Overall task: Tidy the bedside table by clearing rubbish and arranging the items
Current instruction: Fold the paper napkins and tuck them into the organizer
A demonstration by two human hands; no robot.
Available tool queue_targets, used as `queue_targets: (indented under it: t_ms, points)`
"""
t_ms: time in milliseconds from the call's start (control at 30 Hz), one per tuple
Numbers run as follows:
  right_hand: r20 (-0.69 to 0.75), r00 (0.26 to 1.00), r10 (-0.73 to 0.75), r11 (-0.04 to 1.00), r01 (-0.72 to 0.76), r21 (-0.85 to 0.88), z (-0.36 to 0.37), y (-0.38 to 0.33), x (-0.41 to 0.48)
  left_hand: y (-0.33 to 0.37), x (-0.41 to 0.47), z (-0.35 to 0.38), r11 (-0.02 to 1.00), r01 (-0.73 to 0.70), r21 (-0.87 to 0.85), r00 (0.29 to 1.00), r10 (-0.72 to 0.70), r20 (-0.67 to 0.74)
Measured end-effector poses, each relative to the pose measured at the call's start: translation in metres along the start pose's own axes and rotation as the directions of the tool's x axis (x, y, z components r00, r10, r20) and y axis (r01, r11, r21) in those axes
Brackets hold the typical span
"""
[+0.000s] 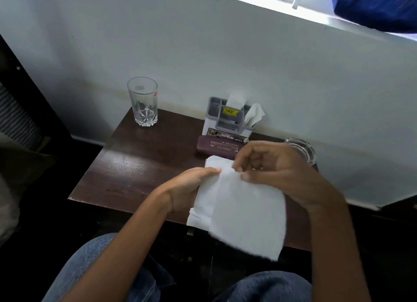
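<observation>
White tissue paper [246, 209] was held over the near edge of the dark wooden table [135, 166], in front of the organiser [228, 121], which serves as the landmark below. It was pinched by both hands: the left hand [187, 188] was closed on its left edge, and the right hand [277, 170] was closed on its upper part, fingertips [244, 177] pressed into the sheet. A folded or second layer could be seen under the top sheet; whether it was one piece or two could not be told.

Well to the left of the organiser, at the back corner, an empty drinking glass [142, 100] was stood upright. Just in front of the organiser, touching or nearly touching it, a maroon spectacle case [220, 146] was laid flat. To the right of the organiser, a clear glass dish [301, 150] was partly hidden behind the right hand. White tissues [253, 115] were already tucked into the organiser's compartments.

The task was judged to be well along: no loose rubbish was seen on the tabletop, and the items were lined up near the wall. What seemed left was the sheet in hand, to be folded and stowed or thrown away.
</observation>
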State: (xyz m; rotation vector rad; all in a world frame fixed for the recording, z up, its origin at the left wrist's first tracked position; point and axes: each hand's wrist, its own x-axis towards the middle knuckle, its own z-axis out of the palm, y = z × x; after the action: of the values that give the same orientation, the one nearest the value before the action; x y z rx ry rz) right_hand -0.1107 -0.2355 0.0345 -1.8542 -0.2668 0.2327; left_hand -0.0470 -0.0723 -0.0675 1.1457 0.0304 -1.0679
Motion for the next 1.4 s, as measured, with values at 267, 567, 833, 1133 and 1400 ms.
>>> queue_targets:
  t_ms: [267, 567, 833, 1133, 1400]
  points:
    - [-0.257, 0.965, 0.046, 0.971, -0.104, -0.217, 0.011, 0.044, 0.029, 0.002, -0.005, 0.007, 0.999, -0.001, -0.035, 0.99, 0.006, 0.142]
    - [-0.343, 0.939, 0.035, 0.982, -0.096, -0.165, 0.009, 0.055, 0.034, 0.004, -0.007, 0.01, 0.994, 0.043, -0.097, 0.997, -0.036, 0.064]
    - [-0.349, 0.937, 0.034, 0.974, -0.109, -0.198, 0.008, 0.063, 0.036, 0.007, -0.009, 0.01, 0.999, 0.047, -0.002, 0.994, -0.047, 0.101]
    - [-0.744, 0.657, 0.121, 0.952, -0.288, -0.099, -0.003, 0.108, 0.04, 0.014, -0.006, -0.011, 0.976, -0.214, -0.024, 0.902, 0.188, -0.388]
    - [-0.661, 0.717, 0.22, 0.731, -0.57, -0.375, 0.012, 0.155, 0.046, 0.017, -0.005, -0.021, 0.902, -0.43, 0.03, 0.584, 0.304, -0.752]
